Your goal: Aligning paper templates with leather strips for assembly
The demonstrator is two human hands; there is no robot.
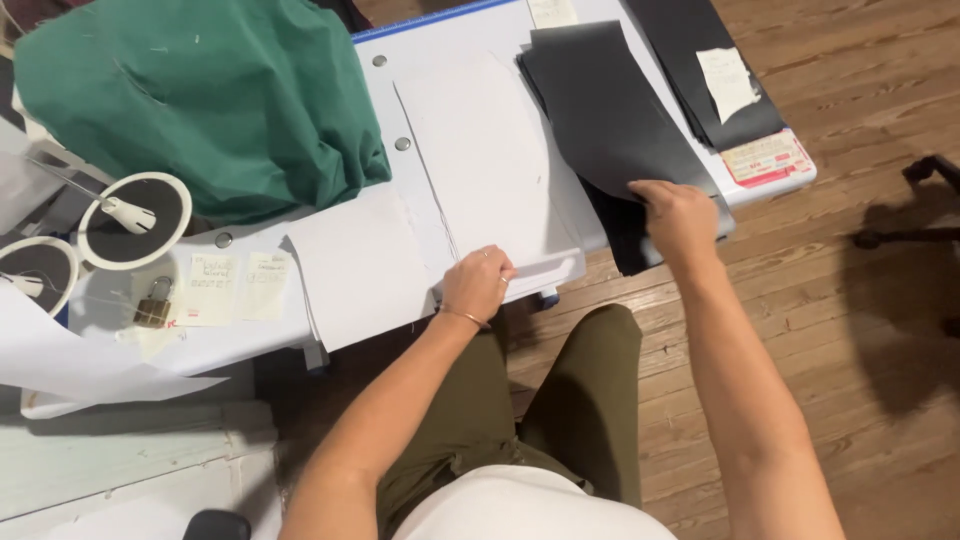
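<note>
My left hand (476,284) rests closed on the near edge of a stack of white fabric pieces (480,160) lying on the pale table (440,45). My right hand (678,215) pinches the near corner of a black fabric piece (600,110), the top one of a dark stack hanging over the table's front edge. A second dark stack (690,50) with a white paper note lies to the right.
Green cloth (200,100) is bunched at the table's left. Two round white-rimmed weights (135,215), a brass padlock (152,308) and small paper notes (212,290) sit at the near left. A red-and-white label (768,158) marks the right corner. Wooden floor lies below.
</note>
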